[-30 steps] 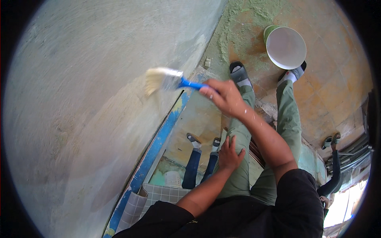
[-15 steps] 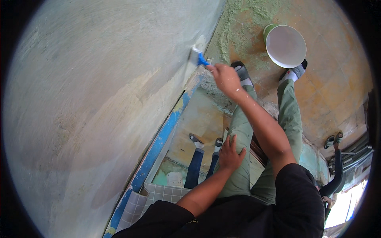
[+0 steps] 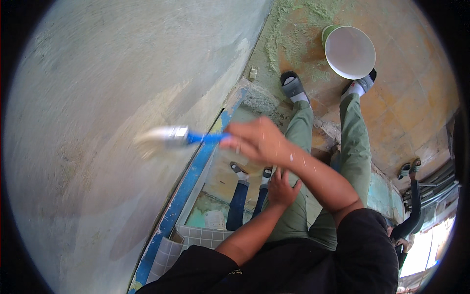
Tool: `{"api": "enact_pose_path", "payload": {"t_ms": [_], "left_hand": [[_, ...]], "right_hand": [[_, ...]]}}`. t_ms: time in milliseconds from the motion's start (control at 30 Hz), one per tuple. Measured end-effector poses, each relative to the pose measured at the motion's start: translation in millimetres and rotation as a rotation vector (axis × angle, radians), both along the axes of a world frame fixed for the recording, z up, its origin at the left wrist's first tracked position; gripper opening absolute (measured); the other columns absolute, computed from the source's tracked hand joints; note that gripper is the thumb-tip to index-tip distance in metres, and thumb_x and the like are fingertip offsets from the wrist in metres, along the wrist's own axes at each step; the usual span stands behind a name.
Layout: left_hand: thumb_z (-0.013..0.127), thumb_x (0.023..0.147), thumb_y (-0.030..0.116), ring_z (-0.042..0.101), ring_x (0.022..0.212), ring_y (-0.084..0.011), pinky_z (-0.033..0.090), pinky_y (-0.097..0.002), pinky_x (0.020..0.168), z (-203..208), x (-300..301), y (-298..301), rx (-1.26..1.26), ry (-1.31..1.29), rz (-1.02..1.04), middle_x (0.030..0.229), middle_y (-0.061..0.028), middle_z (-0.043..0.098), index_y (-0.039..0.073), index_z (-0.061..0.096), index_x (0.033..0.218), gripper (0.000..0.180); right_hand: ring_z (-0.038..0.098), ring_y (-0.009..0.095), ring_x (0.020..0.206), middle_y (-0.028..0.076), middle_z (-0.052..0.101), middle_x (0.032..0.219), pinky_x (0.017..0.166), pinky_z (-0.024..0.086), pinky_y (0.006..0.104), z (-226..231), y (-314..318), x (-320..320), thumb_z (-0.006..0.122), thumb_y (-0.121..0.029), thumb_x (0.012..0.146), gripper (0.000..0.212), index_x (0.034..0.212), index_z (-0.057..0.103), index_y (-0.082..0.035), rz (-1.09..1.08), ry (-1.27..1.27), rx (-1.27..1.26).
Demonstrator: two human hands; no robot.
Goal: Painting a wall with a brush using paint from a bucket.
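My right hand (image 3: 257,139) is closed around the blue handle of a paintbrush (image 3: 196,137). Its pale bristles, blurred by motion, are at the plastered wall (image 3: 98,122) on my left; whether they press on it I cannot tell. Light and darker grey streaks run across the wall. White specks dot my right wrist and forearm. My left hand (image 3: 282,190) rests with fingers spread on my green trouser leg, partly behind the right arm.
A bucket (image 3: 350,53) with pale liquid stands by my right foot. A chipped blue frame (image 3: 178,206) edges the wall. Below are another person's legs (image 3: 239,206) and a white tub (image 3: 214,220). A second person (image 3: 416,210) is at the right. Greenish debris (image 3: 284,29) lies on the floor.
My right hand has brought the paintbrush from the wall's far corner back toward me and to the left. The left hand stays on my leg.
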State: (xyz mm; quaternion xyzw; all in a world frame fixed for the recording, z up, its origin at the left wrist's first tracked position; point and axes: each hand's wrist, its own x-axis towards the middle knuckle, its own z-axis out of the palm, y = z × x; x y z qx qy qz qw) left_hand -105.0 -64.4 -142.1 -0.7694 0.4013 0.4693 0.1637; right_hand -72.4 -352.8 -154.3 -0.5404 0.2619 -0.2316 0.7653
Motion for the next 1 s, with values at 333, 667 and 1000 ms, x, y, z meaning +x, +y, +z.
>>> {"api": "enact_pose_path", "payload": {"t_ms": [333,667,1000], "left_hand": [[0.064,0.079,0.042,0.048,0.117,-0.0391,0.041,-0.0487,0.095,12.2,-4.9,-39.4,0.001,-0.093,-0.033,0.137,-0.0198,0.04,0.013,0.035,0.14,0.074],[0.067,0.076,0.041,0.049,0.116,-0.0396,0.043,-0.0488,0.094,10.7,-1.8,-36.1,-0.017,-0.081,-0.011,0.133,-0.0217,0.044,0.009,0.04,0.137,0.073],[0.06,0.087,0.038,0.044,0.125,-0.0356,0.032,-0.0475,0.105,15.4,-8.8,-45.7,-0.149,0.025,-0.02,0.138,-0.0232,0.042,0.005,0.036,0.141,0.068]], "right_hand": [[0.058,0.043,0.071,0.024,0.059,0.073,0.063,0.044,0.0481,-186.8,24.8,8.4,0.05,-0.038,0.095,0.04,0.084,0.061,-0.001,-0.088,0.815,0.116],[0.049,0.044,0.062,0.024,0.048,0.063,0.056,0.04,0.0455,-22.3,-19.1,-6.4,0.054,-0.034,0.094,0.039,0.077,0.054,0.001,-0.13,0.468,0.162],[0.056,0.033,0.052,0.011,0.052,0.055,0.048,0.042,0.0402,69.5,-25.6,-28.3,0.059,-0.032,0.091,0.028,0.078,0.055,-0.007,-0.057,0.06,0.033]]}}
